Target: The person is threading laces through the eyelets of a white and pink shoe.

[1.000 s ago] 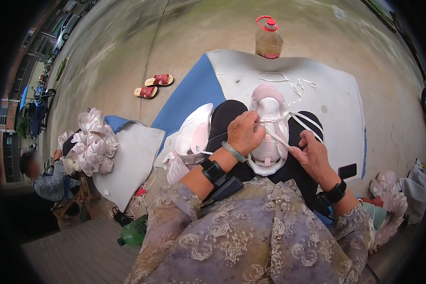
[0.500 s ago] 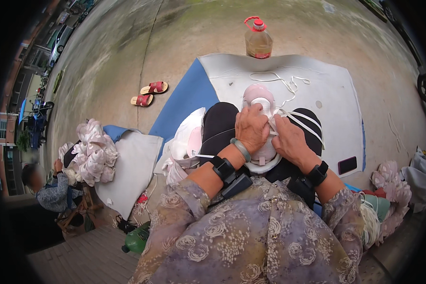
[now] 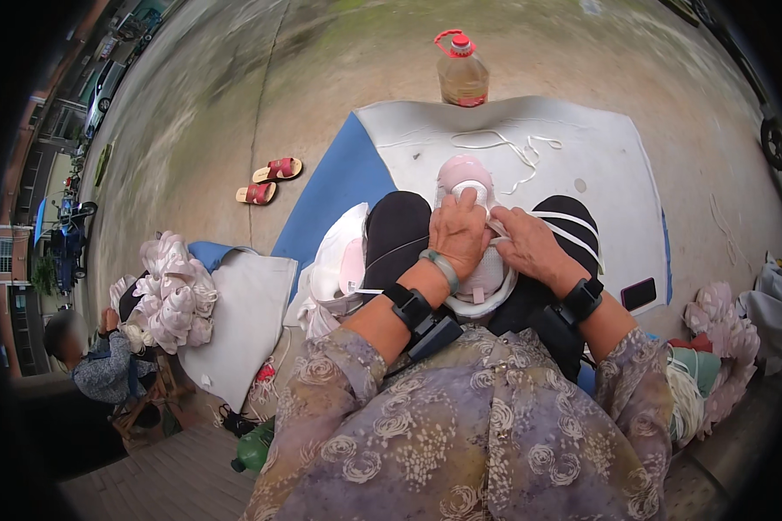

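A pink and white shoe (image 3: 463, 174) rests between my knees, its toe pointing away from me. My left hand (image 3: 459, 234) lies over its middle with the fingers curled against the upper. Close beside it, my right hand (image 3: 532, 247) pinches a white shoelace at the shoe's right side; the fingertips partly cover it. White lace strands (image 3: 573, 227) stretch across my dark right knee. Left of my left knee sits another pink and white shoe piece (image 3: 347, 260), with a thin white strip running toward my left forearm.
A white and blue sheet (image 3: 599, 165) lies ahead, bearing a loose lace (image 3: 521, 156) and a phone (image 3: 639, 294). Beyond it stands a red-capped bottle (image 3: 463, 80). Red sandals (image 3: 267, 181) are at left. Pink shoe pieces (image 3: 178, 291) are heaped near a seated person (image 3: 104, 365).
The whole view has shifted slightly. My right hand has moved a little toward the toe, and the lace strands now lie flatter across my right knee. My left hand stays on the shoe.
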`<state>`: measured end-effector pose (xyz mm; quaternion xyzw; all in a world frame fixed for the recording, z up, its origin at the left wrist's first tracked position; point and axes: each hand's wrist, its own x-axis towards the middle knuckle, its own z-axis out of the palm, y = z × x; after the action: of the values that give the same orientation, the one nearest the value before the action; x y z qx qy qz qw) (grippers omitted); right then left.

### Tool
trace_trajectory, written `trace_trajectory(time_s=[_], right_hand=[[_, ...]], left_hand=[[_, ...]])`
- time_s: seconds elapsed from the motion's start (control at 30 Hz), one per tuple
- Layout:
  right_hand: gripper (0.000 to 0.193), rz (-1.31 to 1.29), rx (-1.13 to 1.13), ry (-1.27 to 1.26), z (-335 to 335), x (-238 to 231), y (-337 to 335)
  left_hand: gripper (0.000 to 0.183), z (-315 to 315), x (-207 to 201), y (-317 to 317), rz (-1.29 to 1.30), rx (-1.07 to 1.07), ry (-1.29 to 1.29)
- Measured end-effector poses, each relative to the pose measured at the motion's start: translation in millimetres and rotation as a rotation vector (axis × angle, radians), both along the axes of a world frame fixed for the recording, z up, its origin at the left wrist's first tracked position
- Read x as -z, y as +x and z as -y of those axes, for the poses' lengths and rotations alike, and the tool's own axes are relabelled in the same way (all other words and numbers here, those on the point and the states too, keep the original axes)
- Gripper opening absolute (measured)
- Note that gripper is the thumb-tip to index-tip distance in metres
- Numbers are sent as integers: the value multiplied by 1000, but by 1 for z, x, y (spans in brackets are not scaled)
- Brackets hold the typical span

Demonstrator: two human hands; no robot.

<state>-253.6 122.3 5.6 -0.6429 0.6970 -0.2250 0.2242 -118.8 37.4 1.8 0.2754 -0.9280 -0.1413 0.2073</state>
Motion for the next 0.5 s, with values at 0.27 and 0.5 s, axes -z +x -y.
trace_trajectory(time_s=[0.27, 0.5], right_hand=[[17, 51, -23, -89, 16, 8, -14], [21, 160, 122, -151, 5, 10, -10]], left_hand=[[13, 0, 6, -7, 116, 26, -169], [9, 3, 3, -11, 5, 6, 18]])
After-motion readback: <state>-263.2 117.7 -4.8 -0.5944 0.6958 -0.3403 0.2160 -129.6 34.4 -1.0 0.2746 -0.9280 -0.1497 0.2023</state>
